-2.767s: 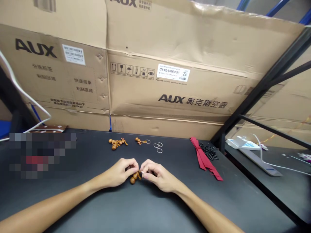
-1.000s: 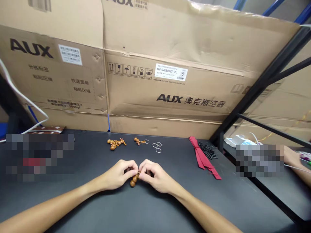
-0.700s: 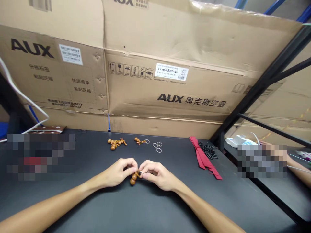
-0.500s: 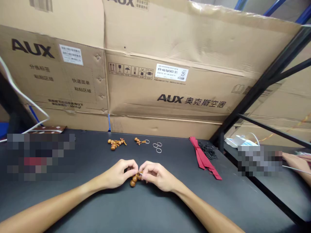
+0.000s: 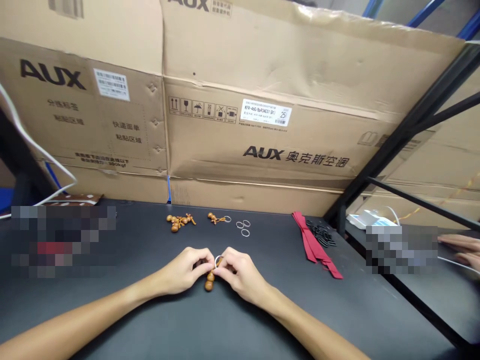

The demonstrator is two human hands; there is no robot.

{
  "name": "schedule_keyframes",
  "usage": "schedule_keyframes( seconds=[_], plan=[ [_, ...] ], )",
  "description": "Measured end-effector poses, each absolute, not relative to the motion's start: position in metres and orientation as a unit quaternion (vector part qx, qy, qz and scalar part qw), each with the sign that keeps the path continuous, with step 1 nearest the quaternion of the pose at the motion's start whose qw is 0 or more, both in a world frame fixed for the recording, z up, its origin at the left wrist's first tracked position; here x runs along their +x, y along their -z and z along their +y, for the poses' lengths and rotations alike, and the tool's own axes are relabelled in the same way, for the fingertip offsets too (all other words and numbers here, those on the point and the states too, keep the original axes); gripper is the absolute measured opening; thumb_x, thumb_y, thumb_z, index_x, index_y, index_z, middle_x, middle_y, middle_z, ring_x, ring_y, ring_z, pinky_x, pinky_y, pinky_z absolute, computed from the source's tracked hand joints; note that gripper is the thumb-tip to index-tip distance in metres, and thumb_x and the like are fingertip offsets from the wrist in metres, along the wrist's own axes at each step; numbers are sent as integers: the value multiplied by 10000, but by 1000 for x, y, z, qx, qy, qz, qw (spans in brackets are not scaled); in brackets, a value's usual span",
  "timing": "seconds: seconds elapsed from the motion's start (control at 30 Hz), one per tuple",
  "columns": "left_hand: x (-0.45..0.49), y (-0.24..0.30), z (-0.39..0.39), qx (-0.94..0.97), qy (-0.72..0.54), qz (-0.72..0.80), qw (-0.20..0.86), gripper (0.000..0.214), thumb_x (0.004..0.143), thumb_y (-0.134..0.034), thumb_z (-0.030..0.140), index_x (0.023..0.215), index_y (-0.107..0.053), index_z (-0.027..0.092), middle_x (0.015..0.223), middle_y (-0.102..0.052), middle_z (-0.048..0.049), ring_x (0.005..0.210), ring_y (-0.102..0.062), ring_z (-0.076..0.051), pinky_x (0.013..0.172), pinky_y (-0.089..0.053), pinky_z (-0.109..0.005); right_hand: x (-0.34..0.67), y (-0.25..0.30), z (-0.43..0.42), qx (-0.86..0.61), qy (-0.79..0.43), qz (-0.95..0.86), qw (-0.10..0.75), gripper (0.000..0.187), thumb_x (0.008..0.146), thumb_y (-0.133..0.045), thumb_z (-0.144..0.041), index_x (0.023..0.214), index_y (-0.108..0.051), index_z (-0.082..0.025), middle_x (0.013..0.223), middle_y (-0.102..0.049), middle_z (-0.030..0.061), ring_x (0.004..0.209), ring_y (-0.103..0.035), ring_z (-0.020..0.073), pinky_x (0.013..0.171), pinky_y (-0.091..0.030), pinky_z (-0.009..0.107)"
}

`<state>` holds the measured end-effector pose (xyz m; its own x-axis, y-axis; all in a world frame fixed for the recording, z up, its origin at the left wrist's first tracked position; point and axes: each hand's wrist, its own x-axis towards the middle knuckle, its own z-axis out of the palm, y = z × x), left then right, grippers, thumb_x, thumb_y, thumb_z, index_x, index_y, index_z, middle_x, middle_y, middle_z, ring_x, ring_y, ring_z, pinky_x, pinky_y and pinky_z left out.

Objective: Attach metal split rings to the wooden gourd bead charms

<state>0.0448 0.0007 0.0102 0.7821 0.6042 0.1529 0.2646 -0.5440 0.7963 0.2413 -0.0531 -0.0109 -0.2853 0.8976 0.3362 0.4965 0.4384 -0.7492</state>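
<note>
My left hand (image 5: 195,269) and my right hand (image 5: 240,274) meet over the table's middle, fingertips pinched close together. A silver split ring (image 5: 216,261) stands between them, its left side at my left fingertips and its right part behind my right fingers. Orange cord shows inside the ring, at my right fingers. Below the fingertips hangs a brown wooden gourd charm (image 5: 209,285), its upper end partly hidden by my right thumb. Beyond my hands lie several gourd charms with cords (image 5: 180,221), one charm on a ring (image 5: 219,219), and three loose split rings (image 5: 245,232).
Red ribbon strips (image 5: 315,247) lie at the right beside a pile of black pieces (image 5: 320,232). Printed cardboard (image 5: 255,170) walls off the black table's back. A black metal frame (image 5: 375,165) stands at right, with another person's hand (image 5: 463,247) beyond it.
The split ring now shows upright between my fingertips; before, it was mostly covered. The gourd charm has swung slightly right and hangs more upright. The other person's hand has shifted.
</note>
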Motion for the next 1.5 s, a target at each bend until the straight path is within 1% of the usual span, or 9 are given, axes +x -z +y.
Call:
schedule_keyframes(
  seconds=[0.13,0.33,0.5,0.73,0.93,1.17,1.3,1.4,1.5],
  plan=[
    [44,-9,3,846,-203,262,417,233,926,-443,306,806,-582,162,712,-634,12,644,-532,-119,633,-405,-210,245,8,-53,-438,-247,-777,380,245,858,-605,-412,788,-608,-177,773,-557,11,593,-486,97,576,-421,210],
    [43,-6,7,826,-206,285,441,249,922,-448,344,795,-555,159,758,-642,-5,701,-571,-140,663,-430,-231,255,4,-54,-407,-205,-821,343,219,927,-515,-348,878,-650,-183,738,-591,15,607,-510,105,595,-406,206],
    [44,-7,7,818,-212,283,454,241,916,-454,346,806,-560,160,755,-652,-8,698,-578,-144,664,-436,-237,258,0,-55,-391,-192,-846,309,227,952,-469,-325,971,-649,-189,817,-646,39,678,-575,119,677,-443,207],
    [42,-8,3,839,-219,267,421,229,927,-439,309,801,-566,165,738,-664,-8,668,-578,-135,655,-428,-229,254,2,-54,-388,-166,-853,308,290,956,-456,-303,856,-691,-166,690,-642,28,558,-543,103,592,-420,189],
    [43,-11,0,849,-212,263,406,232,930,-435,307,797,-563,166,712,-661,-3,641,-569,-129,628,-421,-222,253,3,-54,-398,-181,-845,306,250,950,-472,-275,877,-687,-171,736,-661,28,595,-565,105,624,-428,189],
    [46,-11,0,846,-226,304,376,214,931,-413,313,844,-551,174,738,-637,0,638,-533,-128,611,-416,-232,253,6,-51,-458,-140,-825,300,267,939,-481,-313,793,-664,-184,692,-622,20,589,-549,121,606,-422,214],
    [46,-8,-1,858,-243,301,338,167,875,-518,325,980,-537,197,913,-629,-32,805,-569,-173,750,-458,-292,255,11,-46,-502,-99,-813,280,247,927,-491,-303,791,-667,-197,703,-625,17,591,-551,125,605,-413,223],
    [46,-5,1,873,-255,299,288,310,802,-610,336,1067,-515,205,1050,-577,-61,963,-547,-221,867,-445,-347,257,15,-39,-524,-69,-803,274,228,917,-501,-301,794,-662,-196,714,-632,16,592,-557,125,603,-407,223],
    [44,-1,5,890,-244,314,221,446,739,-677,382,1104,-499,198,1105,-550,-80,1016,-518,-264,897,-425,-404,259,17,-27,-535,-44,-798,272,228,919,-491,-304,807,-657,-196,716,-633,16,588,-558,124,596,-402,220]
  ],
)
